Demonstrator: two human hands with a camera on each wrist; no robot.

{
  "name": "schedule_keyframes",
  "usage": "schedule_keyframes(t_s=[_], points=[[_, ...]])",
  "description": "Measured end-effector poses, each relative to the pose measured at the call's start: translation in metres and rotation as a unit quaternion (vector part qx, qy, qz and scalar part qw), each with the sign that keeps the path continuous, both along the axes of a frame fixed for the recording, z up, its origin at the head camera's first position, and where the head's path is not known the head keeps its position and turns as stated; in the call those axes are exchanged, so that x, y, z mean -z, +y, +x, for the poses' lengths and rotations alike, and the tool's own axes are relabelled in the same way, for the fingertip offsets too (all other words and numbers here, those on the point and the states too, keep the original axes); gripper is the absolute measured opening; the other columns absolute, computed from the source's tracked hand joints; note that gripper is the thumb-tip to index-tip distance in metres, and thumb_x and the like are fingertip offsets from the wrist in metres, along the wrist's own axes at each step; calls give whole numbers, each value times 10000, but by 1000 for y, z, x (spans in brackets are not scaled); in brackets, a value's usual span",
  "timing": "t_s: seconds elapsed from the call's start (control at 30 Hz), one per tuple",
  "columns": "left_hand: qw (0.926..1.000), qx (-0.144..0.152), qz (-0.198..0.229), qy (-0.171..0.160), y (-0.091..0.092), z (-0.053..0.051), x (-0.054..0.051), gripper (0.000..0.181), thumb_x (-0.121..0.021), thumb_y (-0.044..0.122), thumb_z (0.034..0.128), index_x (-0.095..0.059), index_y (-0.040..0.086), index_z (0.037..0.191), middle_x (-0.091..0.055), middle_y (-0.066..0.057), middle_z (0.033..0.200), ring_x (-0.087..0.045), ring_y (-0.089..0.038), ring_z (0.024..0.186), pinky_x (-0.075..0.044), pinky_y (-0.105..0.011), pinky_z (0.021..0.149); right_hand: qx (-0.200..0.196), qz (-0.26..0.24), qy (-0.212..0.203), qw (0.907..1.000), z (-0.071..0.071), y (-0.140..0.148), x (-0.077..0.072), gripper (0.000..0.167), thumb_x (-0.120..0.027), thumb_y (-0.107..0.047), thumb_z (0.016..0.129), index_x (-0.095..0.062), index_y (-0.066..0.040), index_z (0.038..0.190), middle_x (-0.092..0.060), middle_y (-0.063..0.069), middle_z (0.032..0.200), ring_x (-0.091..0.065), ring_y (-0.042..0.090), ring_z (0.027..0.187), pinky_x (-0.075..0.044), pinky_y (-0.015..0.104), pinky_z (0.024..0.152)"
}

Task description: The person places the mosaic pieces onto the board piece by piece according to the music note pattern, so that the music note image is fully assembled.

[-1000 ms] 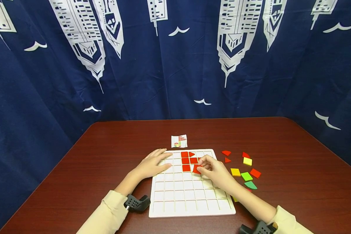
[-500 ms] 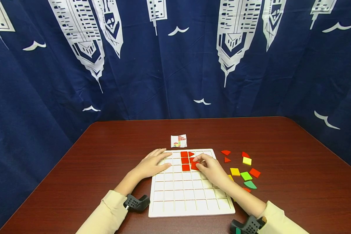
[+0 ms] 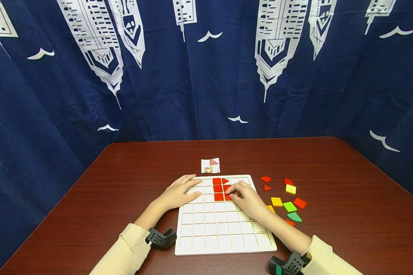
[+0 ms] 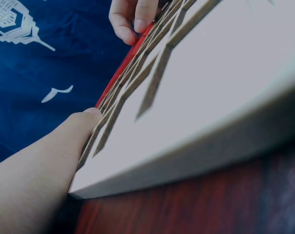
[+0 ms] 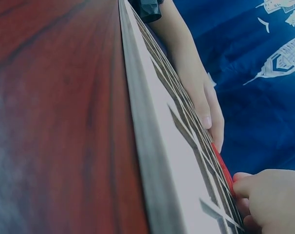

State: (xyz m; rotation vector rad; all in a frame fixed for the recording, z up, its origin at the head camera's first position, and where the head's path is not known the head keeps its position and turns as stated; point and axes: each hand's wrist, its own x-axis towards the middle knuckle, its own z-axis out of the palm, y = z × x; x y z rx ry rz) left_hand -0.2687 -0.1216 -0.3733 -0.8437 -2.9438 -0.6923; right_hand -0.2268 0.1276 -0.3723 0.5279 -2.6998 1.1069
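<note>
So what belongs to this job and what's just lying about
Likely job: white gridded board; red square and triangular tiles on it; loose red, yellow and green tiles; small white picture card.
Probably just around: navy curtain with white print; black wrist devices; reddish table.

A dark red-brown, wood-grained counter (image 5: 55, 126) spreads away toward nine o'clock, beside a thick-edged white board (image 5: 162, 146) that slants from twelve down to six, crossed by brown grid lines. The bare left hand (image 5: 203, 97) lies at two o'clock, its arm coming in from twelve past a black device (image 5: 148, 10). At four o'clock I see the right hand's (image 5: 269, 200) curled fingers meeting flat, bright red pieces (image 5: 223, 168). Dark blue cloth (image 5: 264, 122) hangs beyond, white tower prints (image 5: 281, 63) toward two.
</note>
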Motion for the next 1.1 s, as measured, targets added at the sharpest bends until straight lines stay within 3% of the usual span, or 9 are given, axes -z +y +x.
schedule_keyframes(t_s=[0.3, 0.53, 1.0, 1.1], points=[[10000, 0, -26, 35, -2, -1, 1, 506, -485, 490, 893, -439, 280, 1351, -311, -46, 1474, -220, -258, 1385, -206, -516, 1097, -180, 256, 84, 9995, 2, 1, 1, 93, -590, -82, 863, -633, -163, 879, -543, -36, 920, -494, 80, 789, -429, 205, 701], [10000, 20, -22, -16, 0, -1, 2, 509, -479, 491, 896, -433, 279, 1355, -306, -46, 1477, -216, -261, 1387, -206, -523, 1094, -337, 144, 92, 9993, 4, 9, 0, 120, -586, -63, 863, -634, -163, 911, -567, -37, 929, -467, 74, 751, -411, 182, 653], [10000, 18, -83, 8, -1, -1, 0, 521, -477, 485, 899, -417, 267, 1368, -303, -46, 1477, -215, -259, 1387, -181, -501, 1112, 107, 32, 124, 9999, 7, 52, -5, 83, -578, -145, 887, -640, -178, 932, -581, -41, 887, -456, 73, 710, -393, 191, 599], [10000, -3, -84, -3, -1, -1, 1, 521, -479, 488, 897, -419, 271, 1366, -303, -43, 1478, -214, -255, 1388, -186, -504, 1109, 308, 167, 218, 9991, 10, 66, -5, 85, -564, -166, 900, -635, -184, 945, -604, -41, 951, -503, 117, 815, -440, 250, 703]])
